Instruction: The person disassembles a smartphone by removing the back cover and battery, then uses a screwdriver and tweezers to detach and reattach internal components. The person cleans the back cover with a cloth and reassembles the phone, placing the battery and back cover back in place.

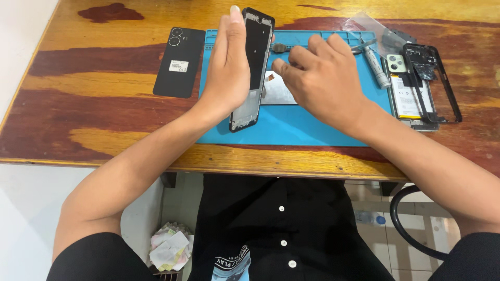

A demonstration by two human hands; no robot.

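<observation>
From the head camera, the left hand (229,70) holds a black phone frame (252,67) up on its long edge over the left part of a blue work mat (291,130). The palm lies flat against the frame's left side with the fingers straight and close together, and the thumb is hidden behind it. The frame's lower end rests on or just above the mat near its front left corner; I cannot tell which.

The right hand (320,78) hovers over the middle of the mat, just right of the frame, with its fingers curled in narrow. Whether the fingertips pinch anything cannot be seen. A pale flat panel (278,91) lies on the mat under this hand, partly covered by it.

A black phone back cover (179,62) with two camera rings lies face down on the wooden table (94,119), just off the mat's left edge. Near the mat's right edge lies a grey screwdriver (376,66), with metal tweezers (362,48) beside its far end. Off the right edge of the mat sits an opened phone (409,96) showing its battery and a green camera block, and a second black frame (435,78) lies across it. A clear plastic bag (367,26) lies near the table's far edge, behind these parts.

Below the table's front edge are the person's black buttoned shirt (281,229) and some crumpled paper (169,247) on the floor.
</observation>
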